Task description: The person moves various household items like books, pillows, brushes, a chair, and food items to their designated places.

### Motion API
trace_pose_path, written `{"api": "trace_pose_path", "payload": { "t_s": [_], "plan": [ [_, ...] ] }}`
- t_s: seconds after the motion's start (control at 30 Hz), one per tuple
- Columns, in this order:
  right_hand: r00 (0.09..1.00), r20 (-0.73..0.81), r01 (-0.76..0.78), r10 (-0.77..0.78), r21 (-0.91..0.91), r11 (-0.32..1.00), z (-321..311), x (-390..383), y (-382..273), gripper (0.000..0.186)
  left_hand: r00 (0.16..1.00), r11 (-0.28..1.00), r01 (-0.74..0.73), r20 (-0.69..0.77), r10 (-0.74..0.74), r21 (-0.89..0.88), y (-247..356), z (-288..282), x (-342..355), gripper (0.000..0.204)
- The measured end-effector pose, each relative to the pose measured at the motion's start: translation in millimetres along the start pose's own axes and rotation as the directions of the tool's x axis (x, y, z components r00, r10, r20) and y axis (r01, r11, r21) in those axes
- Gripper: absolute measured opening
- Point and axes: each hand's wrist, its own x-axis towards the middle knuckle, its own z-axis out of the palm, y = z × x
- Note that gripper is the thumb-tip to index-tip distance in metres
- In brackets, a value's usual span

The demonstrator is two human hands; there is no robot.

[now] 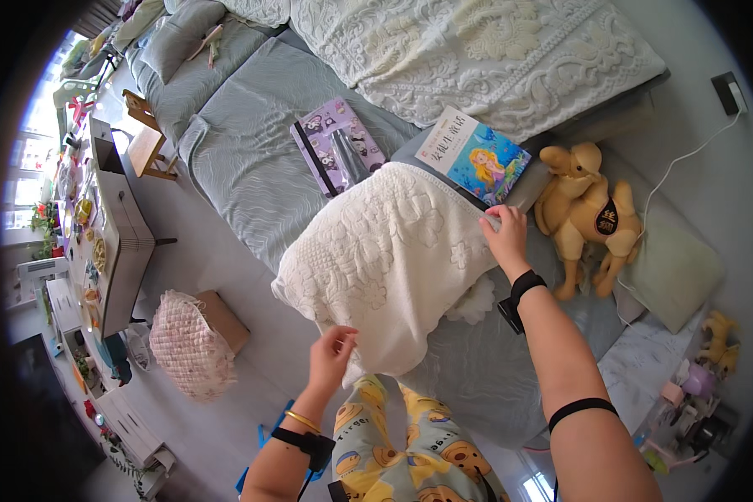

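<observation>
A white embossed sofa cover (pixel 385 243) is draped over a grey sofa section in front of me, its lower corner hanging near my knees. My right hand (pixel 510 238) pinches its right edge beside the book. My left hand (pixel 332 356) is closed at the cover's near-left edge, fingertips against the cloth. Just beyond the cover lie a picture book (pixel 474 156) with a blue mermaid cover and a purple notebook (pixel 339 144) with a black strap. A clear grey pouch or case (pixel 349 156) rests on the notebook.
Tan camel plush toy (pixel 594 213) sits right of the cover, by a pale green cushion (pixel 678 268). A white cable (pixel 665 176) runs down from a wall socket. On the left stand a cloth-covered box (pixel 194 343), a wooden chair (pixel 148 138) and a cluttered table (pixel 121 243).
</observation>
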Motion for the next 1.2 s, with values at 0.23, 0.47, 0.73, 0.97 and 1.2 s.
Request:
{"api": "trace_pose_path", "payload": {
  "t_s": [0.23,0.47,0.73,0.97,1.2],
  "plan": [
    [0.997,0.077,0.017,-0.027,0.134,0.991,12.6,18.6,-55.5,0.019,0.946,0.972,-0.184,-0.242,0.216,0.147,14.3,-72.7,109.9,0.021],
    [0.93,0.367,-0.116,-0.028,0.364,0.924,36.1,52.0,-118.9,0.028,0.95,0.952,0.277,-0.113,-0.292,-0.131,10.4,-104.5,300.2,0.045],
    [0.929,0.332,-0.261,0.164,0.271,0.927,98.1,81.0,-131.4,0.03,0.894,0.791,0.447,0.174,-0.413,-0.417,42.2,-62.9,386.7,0.03],
    [0.884,0.356,-0.392,0.302,0.216,0.894,90.3,88.5,-161.0,0.029,0.941,0.691,0.331,0.275,-0.195,-0.642,41.2,-101.2,413.4,0.021],
    [0.985,-0.148,-0.134,0.088,-0.332,0.934,33.0,123.1,-89.5,0.055,0.938,0.768,0.339,0.263,-0.227,-0.544,6.0,-215.3,435.4,0.021]
  ]
}}
